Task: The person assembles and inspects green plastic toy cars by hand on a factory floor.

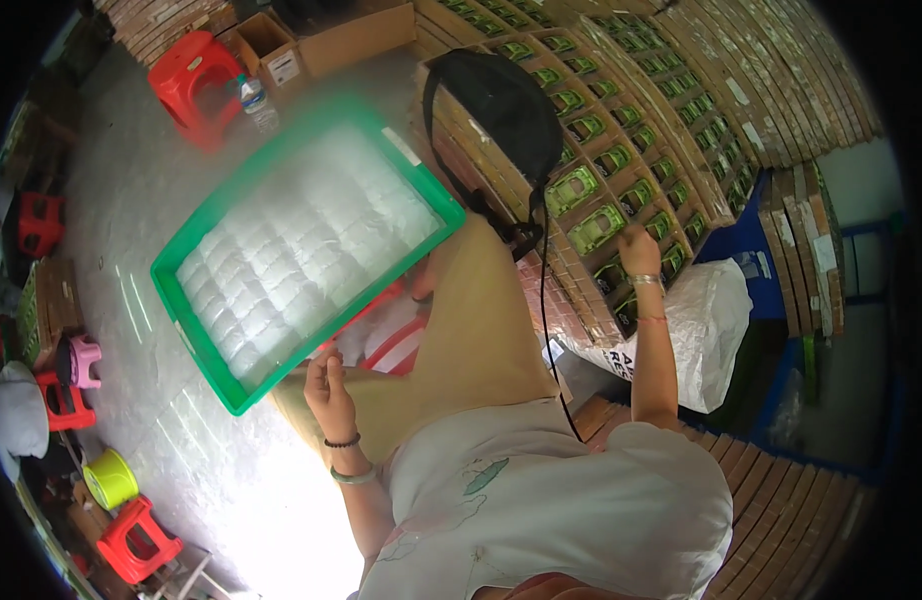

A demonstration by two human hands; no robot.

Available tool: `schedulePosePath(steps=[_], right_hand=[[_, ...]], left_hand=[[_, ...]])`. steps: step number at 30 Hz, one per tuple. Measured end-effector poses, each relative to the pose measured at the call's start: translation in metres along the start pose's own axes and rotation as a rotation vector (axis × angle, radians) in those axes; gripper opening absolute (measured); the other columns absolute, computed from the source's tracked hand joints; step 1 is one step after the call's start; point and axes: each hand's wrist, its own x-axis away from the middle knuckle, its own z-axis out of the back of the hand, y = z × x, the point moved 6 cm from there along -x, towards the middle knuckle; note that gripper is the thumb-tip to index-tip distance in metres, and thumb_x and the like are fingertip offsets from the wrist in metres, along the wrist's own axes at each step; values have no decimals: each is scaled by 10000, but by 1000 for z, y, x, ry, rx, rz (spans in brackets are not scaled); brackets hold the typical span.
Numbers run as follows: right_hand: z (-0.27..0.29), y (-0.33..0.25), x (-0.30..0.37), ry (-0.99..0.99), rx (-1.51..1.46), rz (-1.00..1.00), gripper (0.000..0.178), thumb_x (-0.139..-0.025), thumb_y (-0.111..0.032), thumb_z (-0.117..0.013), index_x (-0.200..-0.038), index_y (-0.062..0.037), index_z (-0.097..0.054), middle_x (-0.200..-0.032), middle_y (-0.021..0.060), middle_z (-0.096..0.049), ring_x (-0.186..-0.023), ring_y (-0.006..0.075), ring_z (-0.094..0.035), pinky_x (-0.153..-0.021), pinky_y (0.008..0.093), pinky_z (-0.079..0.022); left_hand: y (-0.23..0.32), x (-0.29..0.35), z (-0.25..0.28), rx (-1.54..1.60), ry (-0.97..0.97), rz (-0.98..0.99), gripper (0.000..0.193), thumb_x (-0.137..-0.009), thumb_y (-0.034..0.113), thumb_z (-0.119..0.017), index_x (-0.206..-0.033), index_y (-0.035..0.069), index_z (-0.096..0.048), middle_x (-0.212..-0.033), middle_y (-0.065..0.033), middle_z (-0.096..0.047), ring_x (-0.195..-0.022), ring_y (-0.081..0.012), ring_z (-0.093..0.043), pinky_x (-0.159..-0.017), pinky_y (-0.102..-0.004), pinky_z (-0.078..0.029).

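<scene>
Head view: two hands (331, 398) (639, 252), one green tray (212, 350).

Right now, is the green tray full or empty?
Looks full: the green tray holds rows of white bundles; its far end is blurred.

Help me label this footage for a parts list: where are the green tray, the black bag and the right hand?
Green tray (206, 342): head view, on its left wall.
Black bag (499, 115): head view, middle of its body.
Right hand (640, 252): head view, back of the hand.
</scene>
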Motion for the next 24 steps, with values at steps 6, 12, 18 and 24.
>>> schedulePosePath(steps=[6,12,18,24], right_hand=[[-22,17,28,-180,-175,279,509,-583,-82,-675,-1072,-36,-543,-1072,179,-549,-1019,296,-514,-888,341,-400],[47,3,23,-26,65,225,476,-628,-47,-662,-1072,-93,-499,-980,157,-586,-906,340,-558,-757,380,-444],[78,-220,105,-186,-747,592,556,-685,48,-544,-1218,-43,-412,-1063,117,-544,-954,196,-530,-804,278,-414],[8,-390,243,-945,-1073,1076,618,-672,23,-604,-1245,-66,-391,-1008,67,-540,-759,95,-535,-633,218,-433]], left_hand=[[-16,2,6,1,117,91,179,-860,133,-529,-949,-10,-589,-856,-60,-601,-785,-115,-543,-692,-232,-436],[-6,7,-5,45,39,46,191,-859,154,-524,-938,-12,-578,-823,-64,-594,-746,-103,-547,-652,-237,-442],[-12,14,-16,603,-111,303,332,-897,280,-461,-1057,-2,-531,-903,-59,-583,-814,-117,-543,-684,-241,-444],[-10,25,-8,1079,-202,428,453,-897,338,-414,-1174,-19,-450,-1042,-108,-559,-921,-195,-552,-734,-293,-472]])
